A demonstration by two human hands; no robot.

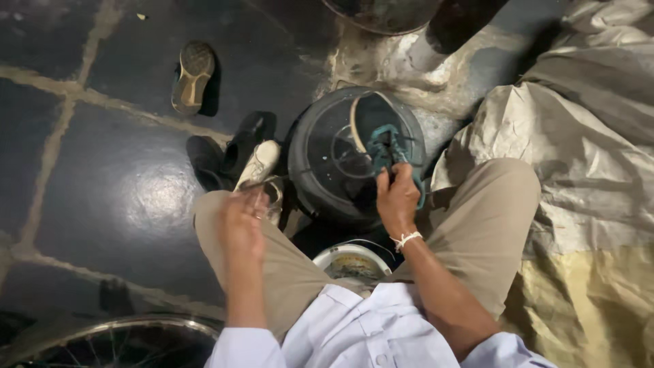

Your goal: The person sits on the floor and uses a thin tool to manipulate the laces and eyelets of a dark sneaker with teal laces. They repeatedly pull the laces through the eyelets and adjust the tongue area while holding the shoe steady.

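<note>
My right hand (pixel 397 197) grips a teal shoe (pixel 387 144) with a pale sole, holding it over a round black drum-like stand (pixel 320 163) in front of my knees. My left hand (pixel 240 221) hovers blurred above my left knee, fingers pinched together near a thin thread or needle that is too blurred to make out. A white thread band sits on my right wrist. A cream shoe (pixel 259 165) stands just beyond my left hand, beside the stand.
A black shoe (pixel 235 151) lies on the dark stone floor, a worn sandal (pixel 193 76) farther off. A small round tin (pixel 352 262) sits between my legs. Crumpled grey sheeting (pixel 586 136) covers the right. A spoked wheel (pixel 129 341) is at bottom left.
</note>
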